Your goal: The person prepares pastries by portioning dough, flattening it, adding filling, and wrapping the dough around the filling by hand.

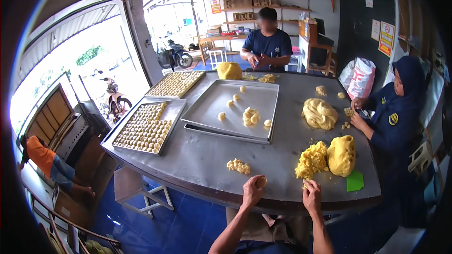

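My left hand (253, 192) is curled at the table's near edge around a small piece of pale dough (262, 182). To its right, the fingers of my right hand (311, 194) pinch a bit of yellow crumbly filling, mostly covered by the fingertips. Just beyond that hand lies a loose heap of yellow crumbly filling (310, 158), touching or nearly touching a big smooth yellow lump (341, 155). A green dough scraper (355, 181) rests flat beside the lump. Small pale dough pieces (238, 166) sit in a cluster beyond my left hand.
A large metal tray (202, 108) with a few dough balls sits mid-table, stacked on another. Filled trays (143, 127) stand left. A twisted pale dough mass (319, 114) lies right. Co-workers are at the far side (267, 44) and right (400, 99). A stool (129, 186) stands below left.
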`<state>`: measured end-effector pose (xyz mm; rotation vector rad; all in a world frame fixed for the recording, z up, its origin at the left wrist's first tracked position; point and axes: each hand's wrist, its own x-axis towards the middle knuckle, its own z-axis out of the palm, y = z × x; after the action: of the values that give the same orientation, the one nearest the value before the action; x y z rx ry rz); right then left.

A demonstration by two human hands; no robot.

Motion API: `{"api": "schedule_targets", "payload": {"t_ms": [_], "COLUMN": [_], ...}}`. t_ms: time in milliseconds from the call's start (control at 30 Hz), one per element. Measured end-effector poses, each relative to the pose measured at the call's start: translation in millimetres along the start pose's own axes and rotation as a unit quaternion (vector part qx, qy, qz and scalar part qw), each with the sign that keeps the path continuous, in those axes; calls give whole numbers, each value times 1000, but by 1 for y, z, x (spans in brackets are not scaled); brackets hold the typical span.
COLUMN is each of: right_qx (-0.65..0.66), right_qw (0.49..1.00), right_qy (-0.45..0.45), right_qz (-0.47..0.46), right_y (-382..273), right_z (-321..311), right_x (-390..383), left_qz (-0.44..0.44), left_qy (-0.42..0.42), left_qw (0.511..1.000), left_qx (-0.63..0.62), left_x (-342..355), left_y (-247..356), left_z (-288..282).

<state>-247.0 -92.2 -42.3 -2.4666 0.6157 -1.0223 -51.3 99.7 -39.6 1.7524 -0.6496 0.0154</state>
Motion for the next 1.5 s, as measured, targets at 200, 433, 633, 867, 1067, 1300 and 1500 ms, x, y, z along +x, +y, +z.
{"api": "schedule_targets", "payload": {"t_ms": [200, 433, 633, 867, 1067, 1300, 1500], "right_qx": [-8, -26, -25, -47, -31, -2, 7], "right_qw": [1000, 999, 1000, 999, 999, 999, 999], "right_qy": [7, 10, 13, 17, 7, 0, 22], "right_qz": [-9, 18, 12, 9, 25, 44, 33], "right_y": [-3, -7, -16, -3, 2, 0, -2], "right_z": [6, 4, 1, 10, 7, 1, 7], "right_x": [-3, -4, 7, 3, -5, 0, 2], "left_qz": [-10, -5, 9, -2, -21, -1, -57], "left_qy": [-21, -34, -28, -18, -23, -3, -6], "left_qw": [1000, 999, 999, 998, 998, 1000, 998], "left_qx": [-11, -25, -37, -67, -53, -13, -41], "left_x": [-2, -2, 1, -1, -3, 3, 2], "left_y": [2, 5, 5, 1, 1, -2, -3], "left_z": [-6, -5, -6, -7, -8, -6, -6]}}
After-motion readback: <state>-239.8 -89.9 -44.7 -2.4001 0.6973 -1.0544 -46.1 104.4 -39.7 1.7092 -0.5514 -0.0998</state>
